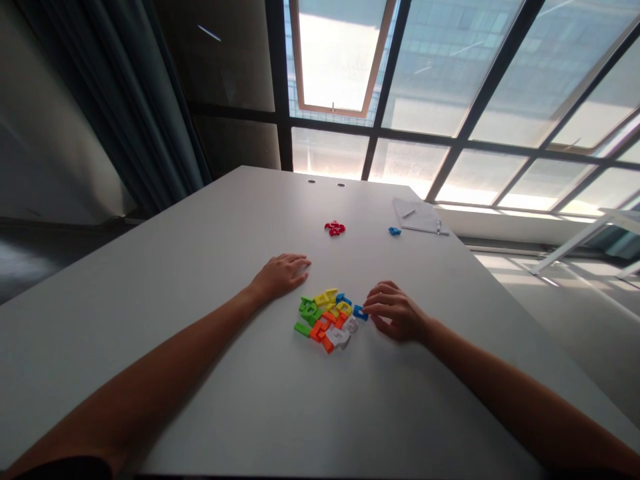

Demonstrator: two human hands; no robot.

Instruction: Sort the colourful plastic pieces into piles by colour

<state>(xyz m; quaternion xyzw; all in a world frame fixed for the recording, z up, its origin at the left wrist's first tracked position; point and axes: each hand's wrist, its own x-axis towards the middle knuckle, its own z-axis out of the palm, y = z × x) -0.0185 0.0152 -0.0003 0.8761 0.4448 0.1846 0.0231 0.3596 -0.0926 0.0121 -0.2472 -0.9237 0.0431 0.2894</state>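
A pile of small plastic pieces (327,319), shaped like letters or numbers, lies on the white table (240,400). Green, yellow, orange, white and blue ones are mixed and overlap. At the pile's right edge is a blue plastic piece (360,312) with a hole in it. The fingertips of my right hand (397,312) close on this piece's right side, with the thumb curled below. My left hand (283,275) rests on the tabletop just beyond the pile's left side, fingers stretched out and holding nothing.
Farther back lies a small heap of red pieces (335,229). Blue pieces (395,231) sit to its right, near a clear plastic sheet or bag (417,212) with thin white items at the table's right edge. Large windows (425,73) rise behind; a dark curtain (125,100) hangs left.
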